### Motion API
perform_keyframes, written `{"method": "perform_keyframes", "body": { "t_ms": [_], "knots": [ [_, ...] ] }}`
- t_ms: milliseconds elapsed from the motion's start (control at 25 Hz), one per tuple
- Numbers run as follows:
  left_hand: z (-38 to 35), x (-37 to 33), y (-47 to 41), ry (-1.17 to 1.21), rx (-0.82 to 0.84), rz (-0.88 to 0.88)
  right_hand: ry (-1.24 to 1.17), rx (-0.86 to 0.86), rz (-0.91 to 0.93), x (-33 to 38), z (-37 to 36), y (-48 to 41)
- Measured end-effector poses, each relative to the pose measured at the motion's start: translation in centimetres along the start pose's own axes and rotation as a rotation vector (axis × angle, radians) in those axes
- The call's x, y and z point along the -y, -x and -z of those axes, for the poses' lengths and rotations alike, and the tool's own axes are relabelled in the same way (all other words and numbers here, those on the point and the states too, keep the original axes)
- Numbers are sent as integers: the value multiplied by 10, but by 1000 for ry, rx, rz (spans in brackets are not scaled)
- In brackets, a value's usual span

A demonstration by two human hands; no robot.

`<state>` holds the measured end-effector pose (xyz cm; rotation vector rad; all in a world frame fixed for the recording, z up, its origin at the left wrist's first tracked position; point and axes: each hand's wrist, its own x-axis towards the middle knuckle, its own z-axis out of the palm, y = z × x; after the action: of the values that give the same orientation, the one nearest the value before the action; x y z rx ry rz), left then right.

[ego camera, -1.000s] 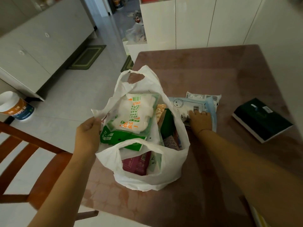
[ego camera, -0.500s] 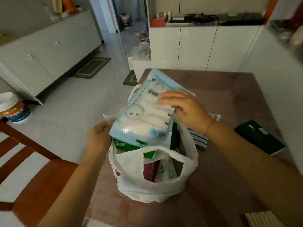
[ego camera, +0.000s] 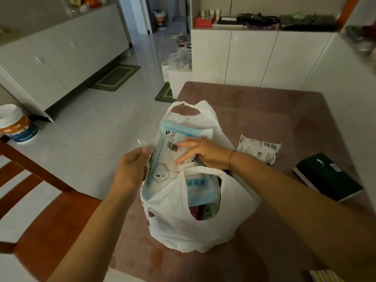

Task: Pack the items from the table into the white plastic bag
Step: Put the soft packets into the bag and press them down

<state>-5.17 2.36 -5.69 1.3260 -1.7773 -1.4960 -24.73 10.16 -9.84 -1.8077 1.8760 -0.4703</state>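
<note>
The white plastic bag [ego camera: 195, 224] stands open on the reddish-brown table [ego camera: 264, 110], with several packages inside. My left hand [ego camera: 132, 169] grips the bag's left rim and holds it up. A blue-and-white soft pack [ego camera: 173, 159] with a cartoon face lies tilted in the bag's mouth. My right hand [ego camera: 203, 152] rests on that pack with its fingers stretched across it; the thumb is hidden. A small white printed packet [ego camera: 258, 149] lies on the table to the right of the bag. Further right lies a dark green box [ego camera: 327, 178].
A striped item [ego camera: 325, 276] shows at the table's near right edge. A wooden chair [ego camera: 40, 220] stands at the near left. On the floor at the left is a white bucket [ego camera: 18, 127]. White cabinets [ego camera: 254, 58] line the wall behind the table.
My right hand lifted the blue-and-white pack off the table, carried it over the bag and lowered it into the mouth. My left hand kept hold of the bag's left rim.
</note>
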Motion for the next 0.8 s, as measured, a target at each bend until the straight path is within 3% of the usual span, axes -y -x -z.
{"method": "perform_keyframes", "body": {
  "t_ms": [240,320,400,440,520,640,720,800],
  "knots": [
    [13,1,-6,15,15,-8,-282,171,-191,-10,41,43],
    [13,1,-8,-21,6,-24,-307,3,-233,-6,53,56],
    [12,2,-7,-74,8,-75,-167,-357,-308,-8,57,62],
    [11,3,-8,-103,5,-106,-62,-455,-370,-9,55,64],
    [8,6,-9,-163,-6,-152,46,-432,-527,-12,42,70],
    [5,7,-8,-215,-7,-172,-55,-325,-736,-20,18,78],
    [4,6,-8,-213,-9,-173,-78,-258,-734,-27,8,80],
    [4,8,-8,-272,-19,-204,-68,-299,-705,-32,6,84]
  ]
}}
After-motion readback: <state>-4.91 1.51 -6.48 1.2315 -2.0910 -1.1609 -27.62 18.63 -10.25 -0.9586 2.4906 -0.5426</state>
